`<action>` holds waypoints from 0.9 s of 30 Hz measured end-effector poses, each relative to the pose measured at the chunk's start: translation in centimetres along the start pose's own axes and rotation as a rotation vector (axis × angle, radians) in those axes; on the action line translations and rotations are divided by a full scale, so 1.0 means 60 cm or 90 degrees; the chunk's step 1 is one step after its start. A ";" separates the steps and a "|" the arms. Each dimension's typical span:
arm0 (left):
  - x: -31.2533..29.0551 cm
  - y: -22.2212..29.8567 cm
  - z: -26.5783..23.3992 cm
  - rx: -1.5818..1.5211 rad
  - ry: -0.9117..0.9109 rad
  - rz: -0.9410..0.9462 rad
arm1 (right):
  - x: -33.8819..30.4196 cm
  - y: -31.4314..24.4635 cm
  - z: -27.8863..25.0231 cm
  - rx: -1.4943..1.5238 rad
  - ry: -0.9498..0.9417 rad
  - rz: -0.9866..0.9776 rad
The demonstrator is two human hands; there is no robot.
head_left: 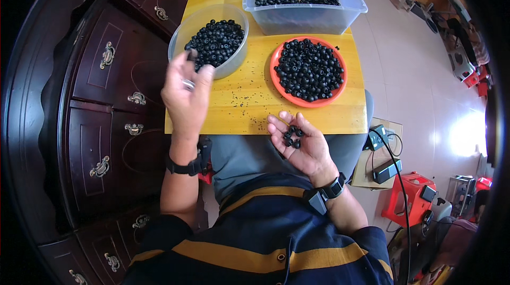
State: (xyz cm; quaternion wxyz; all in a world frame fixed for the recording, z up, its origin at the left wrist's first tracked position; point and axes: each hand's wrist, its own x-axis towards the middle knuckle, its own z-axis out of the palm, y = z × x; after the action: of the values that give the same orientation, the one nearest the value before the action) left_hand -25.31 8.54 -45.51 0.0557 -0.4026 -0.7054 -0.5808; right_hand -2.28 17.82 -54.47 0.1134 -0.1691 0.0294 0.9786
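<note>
My left hand (186, 93) is raised at the near left rim of a clear round tub (241, 53). Its thumb stands apart from the fingers, and a small dark piece, blurred, shows at the fingertips. In the tub lies a heap of small black round parts (215, 43) with holes in them. Palm up, my right hand (311, 154) is cupped at the table's near edge and holds several of the same black parts (293, 136). Beyond it, an orange-red round plate (278, 85) is piled with more of them.
A large clear plastic bin (308, 22) with more black parts stands at the far side of the yellow wooden table (249, 83). Dark crumbs dot the tabletop. Dark wooden drawers (103, 59) rise close on the left. A black cable and a red stool (411, 200) are at right.
</note>
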 end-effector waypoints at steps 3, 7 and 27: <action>-0.062 0.028 0.022 0.034 -0.273 -0.081 | 0.004 -0.001 0.000 0.013 0.001 -0.017; -0.141 0.042 0.053 0.010 -0.447 -0.079 | 0.009 0.003 -0.001 -0.003 -0.020 -0.045; -0.182 0.039 0.106 0.112 -0.425 -0.051 | 0.007 -0.005 -0.008 -0.059 -0.031 -0.149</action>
State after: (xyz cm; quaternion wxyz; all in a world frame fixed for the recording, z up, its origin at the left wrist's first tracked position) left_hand -14.02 8.57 -51.68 -0.1662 -0.5362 -0.7472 -0.3558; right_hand -2.46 18.14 -55.07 0.2194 -0.1524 -0.0384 0.9629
